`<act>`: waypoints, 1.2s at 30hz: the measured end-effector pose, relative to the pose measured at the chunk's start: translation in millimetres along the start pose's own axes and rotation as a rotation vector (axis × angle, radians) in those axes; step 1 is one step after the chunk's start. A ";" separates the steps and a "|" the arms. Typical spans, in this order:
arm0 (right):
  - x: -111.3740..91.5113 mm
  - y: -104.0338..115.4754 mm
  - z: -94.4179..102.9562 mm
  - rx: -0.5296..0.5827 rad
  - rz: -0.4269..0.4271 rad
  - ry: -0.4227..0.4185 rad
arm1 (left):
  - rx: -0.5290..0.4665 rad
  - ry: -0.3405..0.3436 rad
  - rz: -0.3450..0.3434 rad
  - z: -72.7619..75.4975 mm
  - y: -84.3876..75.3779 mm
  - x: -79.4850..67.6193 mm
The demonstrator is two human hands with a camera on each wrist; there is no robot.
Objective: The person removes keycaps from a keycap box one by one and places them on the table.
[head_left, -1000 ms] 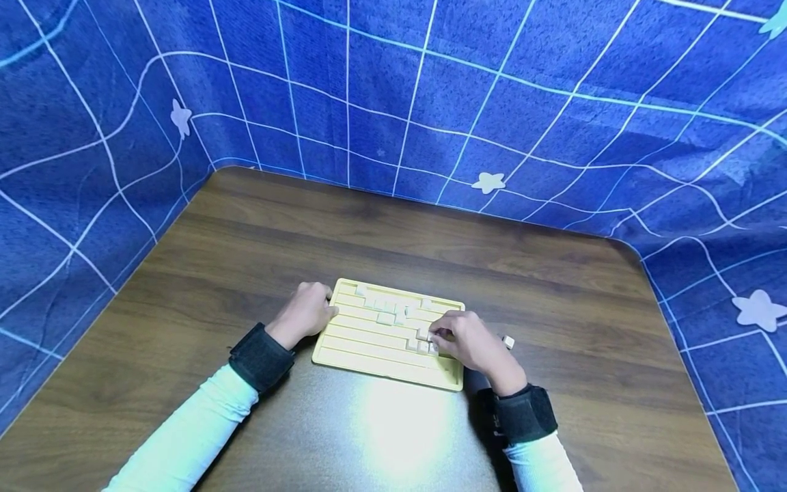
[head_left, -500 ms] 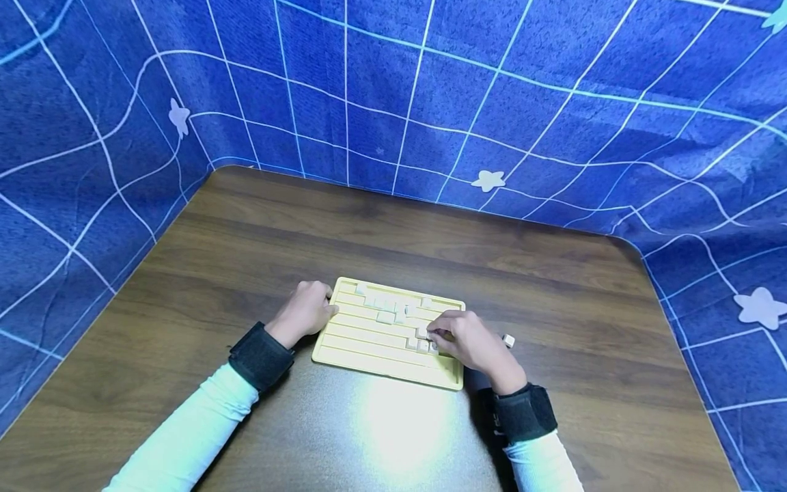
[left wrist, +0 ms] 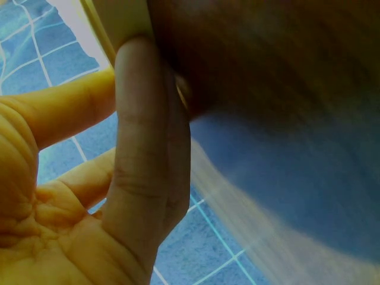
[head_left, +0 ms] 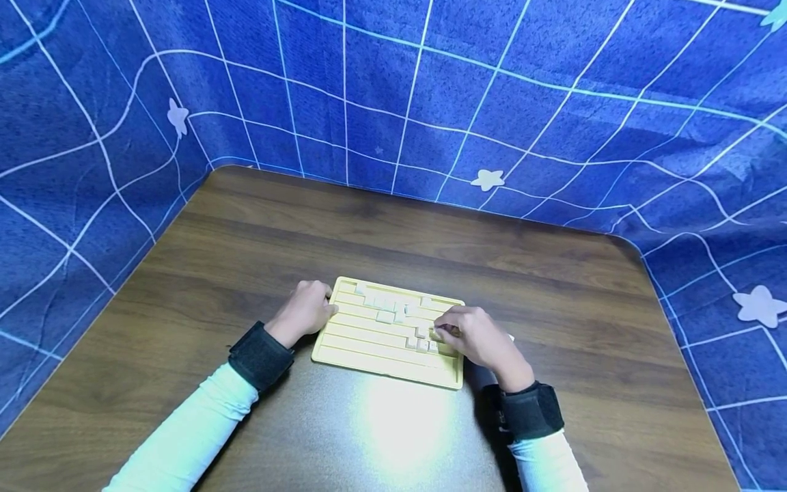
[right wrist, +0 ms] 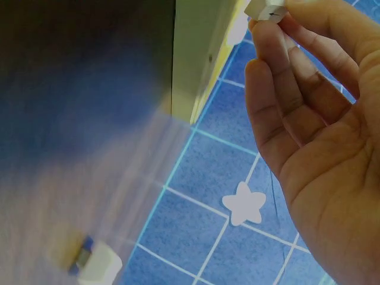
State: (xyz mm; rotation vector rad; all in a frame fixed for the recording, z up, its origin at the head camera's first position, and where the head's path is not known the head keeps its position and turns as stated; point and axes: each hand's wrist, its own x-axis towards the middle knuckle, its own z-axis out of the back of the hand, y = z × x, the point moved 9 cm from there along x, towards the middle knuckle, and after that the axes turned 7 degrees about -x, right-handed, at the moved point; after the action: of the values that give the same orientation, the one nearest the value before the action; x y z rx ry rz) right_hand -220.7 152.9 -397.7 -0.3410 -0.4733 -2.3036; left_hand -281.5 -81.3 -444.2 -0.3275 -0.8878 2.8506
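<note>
A pale yellow tray [head_left: 353, 352] with long parallel ridges lies on the table, bearing several small white keycaps [head_left: 384, 317]. My left hand [head_left: 305, 309] grips its left edge; the left wrist view shows fingers [left wrist: 142, 119] against the tray's side. Over the right part of the tray, my right hand [head_left: 481, 342] pinches a white keycap [right wrist: 266, 12] marked with a small arrow, between thumb and fingertips. Just left of and below those fingertips, a little group of keycaps [head_left: 422, 346] sits in the tray's lower rows.
To the right of the tray, a loose white piece with a dark blue part [right wrist: 101, 264] lies on the wooden table [head_left: 344, 225], mostly hidden behind my right hand in the head view. Blue cloth [head_left: 381, 89] with white lines and stars hangs around the table's back and sides.
My right hand has shifted slightly right, uncovering more of the keycaps in the lower rows and covering most of the loose piece. The left hand and the tray stay put.
</note>
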 end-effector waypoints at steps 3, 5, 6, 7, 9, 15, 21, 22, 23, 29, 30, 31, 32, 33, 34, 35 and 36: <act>-2.6 -5.2 6.4 -0.027 -0.010 -0.013 | 0.004 -0.003 -0.005 -0.1 -0.3 0.2; -4.9 -9.3 10.1 -0.040 -0.020 -0.014 | 0.007 -0.006 -0.007 0.1 -0.4 0.4; -6.2 -11.7 11.9 -0.049 -0.028 -0.016 | 0.008 -0.007 -0.008 0.2 -0.6 0.5; -7.9 -14.4 13.8 -0.057 -0.037 -0.019 | 0.009 -0.007 -0.012 0.1 -0.8 0.5; -11.4 -19.4 18.1 -0.071 -0.052 -0.027 | 0.008 -0.010 -0.023 0.6 -1.9 0.7; -23.3 -35.1 29.7 -0.117 -0.072 -0.039 | 0.006 -0.005 -0.025 0.4 -1.5 -0.1; -37.8 -53.0 38.7 -0.140 -0.141 -0.011 | 0.006 0.011 -0.013 -1.2 -0.5 0.6; -40.3 -56.3 40.0 -0.143 -0.155 -0.011 | 0.006 0.010 -0.013 -0.9 -0.5 0.9; -42.9 -59.5 41.3 -0.148 -0.167 -0.013 | 0.008 0.008 -0.016 -0.5 -0.9 1.1; -57.2 -74.4 52.1 -0.189 -0.187 -0.075 | 0.011 0.018 -0.011 0.5 -1.3 1.9; -59.7 -76.7 53.5 -0.198 -0.190 -0.082 | 0.009 0.022 -0.008 0.1 -1.2 1.8; -62.4 -79.4 54.7 -0.204 -0.198 -0.087 | 0.006 0.024 -0.005 -0.3 -1.0 1.7; -64.9 -81.6 55.8 -0.210 -0.207 -0.089 | 0.002 0.026 -0.002 -0.6 -0.8 1.5; -67.4 -83.8 56.7 -0.217 -0.216 -0.089 | 0.001 0.026 0.000 -0.8 -0.5 1.3; -69.8 -86.3 57.5 -0.222 -0.228 -0.086 | 0.000 0.026 0.002 -1.0 0.1 1.4; -72.2 -88.3 58.2 -0.229 -0.238 -0.083 | -0.001 0.024 0.001 -0.9 0.1 1.4; -74.3 -89.9 58.9 -0.234 -0.246 -0.082 | -0.003 0.022 0.001 -0.8 0.3 1.5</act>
State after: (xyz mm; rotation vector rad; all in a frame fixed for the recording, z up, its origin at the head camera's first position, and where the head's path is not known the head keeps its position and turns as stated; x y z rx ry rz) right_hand -228.6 283.4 -393.9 -0.5174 -0.2981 -2.6003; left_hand -282.8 -80.8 -445.4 -0.3589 -0.8875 2.8413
